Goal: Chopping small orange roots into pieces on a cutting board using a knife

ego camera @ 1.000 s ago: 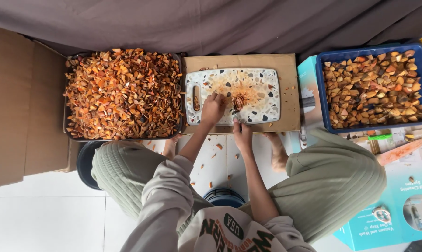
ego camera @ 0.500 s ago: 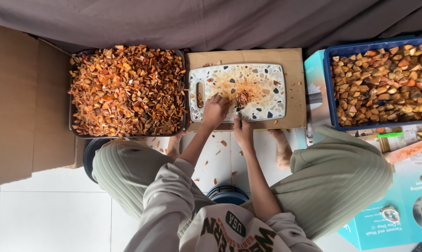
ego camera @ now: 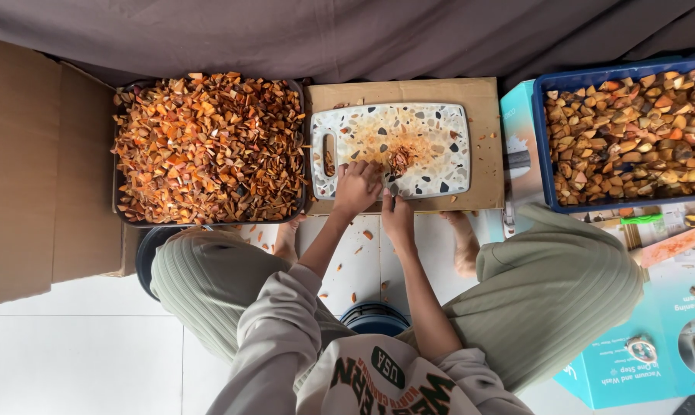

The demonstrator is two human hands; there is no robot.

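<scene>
I sit on a white tiled floor (ego camera: 78, 338) with my knees spread, looking straight down at my lap and hands. Small orange scraps lie scattered on the tiles between my legs. Just past my knees, my right hand (ego camera: 397, 219) is closed around a knife handle, the blade reaching onto the board toward the pile. My left hand (ego camera: 356, 187) rests beside it at the near edge of a speckled white cutting board (ego camera: 439, 131), fingers curled down on the board close to a small brown-orange pile of chopped pieces (ego camera: 400, 159); I cannot tell whether they pinch a piece. The board lies on a flat sheet of cardboard (ego camera: 486, 100). To the left of the board, touching the cardboard, a dark tray (ego camera: 209, 146) is heaped with small orange cut chips. To the right, a blue crate (ego camera: 624, 131) holds larger brownish chunks. A dark grey cloth (ego camera: 347, 34) hangs behind everything.
</scene>
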